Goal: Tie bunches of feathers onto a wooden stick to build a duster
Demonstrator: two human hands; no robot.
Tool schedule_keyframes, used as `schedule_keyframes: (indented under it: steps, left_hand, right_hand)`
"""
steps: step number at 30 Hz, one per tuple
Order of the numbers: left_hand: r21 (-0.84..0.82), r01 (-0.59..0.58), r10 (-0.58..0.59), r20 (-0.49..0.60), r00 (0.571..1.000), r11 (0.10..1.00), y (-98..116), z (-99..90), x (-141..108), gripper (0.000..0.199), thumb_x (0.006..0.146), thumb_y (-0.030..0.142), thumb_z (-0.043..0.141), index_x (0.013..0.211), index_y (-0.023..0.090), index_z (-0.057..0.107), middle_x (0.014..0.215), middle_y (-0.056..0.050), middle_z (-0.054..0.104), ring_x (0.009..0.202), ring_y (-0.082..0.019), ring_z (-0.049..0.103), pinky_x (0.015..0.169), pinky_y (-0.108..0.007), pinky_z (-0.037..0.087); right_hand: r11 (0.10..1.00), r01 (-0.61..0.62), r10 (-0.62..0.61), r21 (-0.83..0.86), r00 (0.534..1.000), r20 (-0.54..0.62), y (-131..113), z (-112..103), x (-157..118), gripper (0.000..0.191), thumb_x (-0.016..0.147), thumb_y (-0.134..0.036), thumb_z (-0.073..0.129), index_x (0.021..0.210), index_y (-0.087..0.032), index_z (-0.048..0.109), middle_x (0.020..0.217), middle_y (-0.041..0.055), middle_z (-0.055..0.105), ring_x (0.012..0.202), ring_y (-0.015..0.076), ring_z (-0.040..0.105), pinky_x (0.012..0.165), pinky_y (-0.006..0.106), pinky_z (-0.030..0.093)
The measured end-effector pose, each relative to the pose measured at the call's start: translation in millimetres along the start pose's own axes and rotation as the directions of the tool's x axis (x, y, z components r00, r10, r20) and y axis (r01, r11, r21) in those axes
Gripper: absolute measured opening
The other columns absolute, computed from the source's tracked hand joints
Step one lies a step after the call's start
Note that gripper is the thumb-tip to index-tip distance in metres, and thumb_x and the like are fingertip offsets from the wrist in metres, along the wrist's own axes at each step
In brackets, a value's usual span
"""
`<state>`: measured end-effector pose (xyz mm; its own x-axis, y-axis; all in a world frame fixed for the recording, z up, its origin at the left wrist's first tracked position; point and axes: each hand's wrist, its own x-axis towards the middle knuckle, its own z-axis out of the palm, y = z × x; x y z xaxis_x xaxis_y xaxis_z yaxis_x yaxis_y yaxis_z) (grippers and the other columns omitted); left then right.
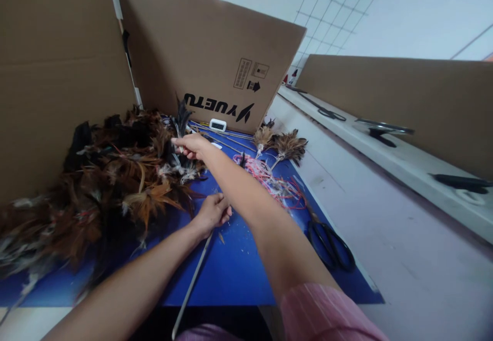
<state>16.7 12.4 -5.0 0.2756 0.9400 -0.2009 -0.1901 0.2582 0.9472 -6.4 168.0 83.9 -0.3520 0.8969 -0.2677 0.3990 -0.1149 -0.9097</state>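
My left hand (214,211) is closed around a thin pale stick (193,281), low over the blue table surface (234,259). The stick slants down toward the front edge. Further forward, my right hand (189,146) is closed on a small bunch of dark feathers (182,120), whose tips point up. It is beside a large pile of brown and black feathers (131,176) that fills the left side of the table. My right forearm passes over the space to the right of my left hand.
Black-handled scissors (330,243) lie at the right, near tangled pink and white strings (269,176). Behind them are feather bundles on sticks (288,147) and a small white digital display (217,125). Cardboard panels (208,48) stand behind; a ledge (370,140) holds tools.
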Motion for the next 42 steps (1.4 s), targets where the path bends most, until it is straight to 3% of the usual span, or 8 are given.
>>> schedule_keyframes:
  steps: [6,11,14,19,25,30,36,42]
  left_hand:
    - [-0.053,0.001,-0.001,0.009,1.0,0.999,4,-2.6,-1,0.029,0.075,0.042,0.063,0.077,0.013,0.056,0.052,0.004,0.052,0.031,-0.003,0.031,0.032,-0.016,0.015]
    - [-0.116,-0.023,0.025,0.013,1.0,0.993,10,-5.3,-2,0.034,0.075,0.042,0.065,0.087,0.011,0.058,0.057,0.003,0.053,0.035,-0.004,0.036,0.032,-0.015,0.017]
    - [-0.169,-0.034,0.039,0.03,0.999,0.985,13,-7.8,-1,0.034,0.075,0.042,0.066,0.09,0.011,0.059,0.059,0.003,0.054,0.037,-0.004,0.038,0.032,-0.015,0.019]
    - [-0.232,-0.026,0.044,0.072,0.996,0.972,17,-10.4,1,0.034,0.076,0.039,0.067,0.093,0.01,0.061,0.062,0.0,0.057,0.039,-0.004,0.04,0.033,-0.015,0.023]
    - [-0.23,-0.009,0.024,0.064,0.998,0.973,17,-10.1,2,0.026,0.082,0.034,0.063,0.09,0.009,0.063,0.07,-0.005,0.065,0.038,-0.004,0.044,0.033,-0.015,0.026]
    - [-0.2,0.023,-0.011,0.059,0.998,0.979,18,-11.4,2,0.021,0.085,0.031,0.06,0.087,0.01,0.063,0.087,-0.013,0.072,0.044,-0.007,0.053,0.034,-0.016,0.033]
    - [-0.161,0.046,-0.042,0.028,0.999,0.986,22,-9.1,1,0.02,0.089,0.026,0.055,0.091,0.009,0.064,0.09,-0.016,0.073,0.045,-0.009,0.057,0.035,-0.017,0.037]
    - [-0.129,0.04,-0.038,0.016,0.999,0.991,22,-8.2,0,0.02,0.088,0.025,0.054,0.092,0.008,0.065,0.086,-0.014,0.071,0.047,-0.008,0.056,0.034,-0.016,0.034]
  right_hand:
    - [0.947,0.069,-0.084,0.315,0.996,0.034,-23,-30,-28,0.028,0.094,-0.035,0.051,0.078,-0.013,0.056,0.063,0.0007,0.058,0.043,0.0034,0.038,0.036,0.014,0.022]
    - [0.854,0.381,-0.385,0.355,0.921,-0.061,-27,-64,-81,0.022,0.091,-0.035,0.056,0.085,-0.015,0.063,0.068,-0.0016,0.054,0.054,0.0045,0.043,0.043,0.015,0.028]
    - [0.838,0.47,-0.436,0.278,0.882,-0.179,-10,-81,-122,0.026,0.085,-0.043,0.062,0.087,-0.017,0.066,0.064,-0.0032,0.049,0.055,0.0056,0.043,0.047,0.016,0.032]
    - [0.849,0.448,-0.342,0.279,0.87,-0.356,52,-87,-161,0.035,0.066,-0.049,0.075,0.076,-0.018,0.061,0.062,-0.003,0.055,0.051,0.0064,0.046,0.044,0.019,0.032]
    - [0.888,0.299,-0.183,0.35,0.927,-0.328,104,-76,-162,0.039,0.058,-0.047,0.079,0.067,-0.017,0.055,0.056,-0.0015,0.058,0.05,0.0083,0.052,0.043,0.02,0.034]
    - [0.889,0.211,-0.112,0.406,0.961,-0.252,115,-73,-157,0.04,0.054,-0.045,0.081,0.061,-0.016,0.056,0.055,-0.0033,0.056,0.048,0.0065,0.047,0.042,0.02,0.032]
    - [0.876,0.17,-0.073,0.451,0.972,-0.224,128,-71,-148,0.041,0.051,-0.043,0.084,0.056,-0.015,0.054,0.05,-0.0067,0.049,0.044,0.0042,0.039,0.042,0.021,0.027]
    - [0.854,0.14,-0.045,0.501,0.979,-0.197,137,-65,-144,0.041,0.049,-0.043,0.084,0.059,-0.015,0.056,0.056,-0.0045,0.055,0.049,0.006,0.047,0.046,0.021,0.031]
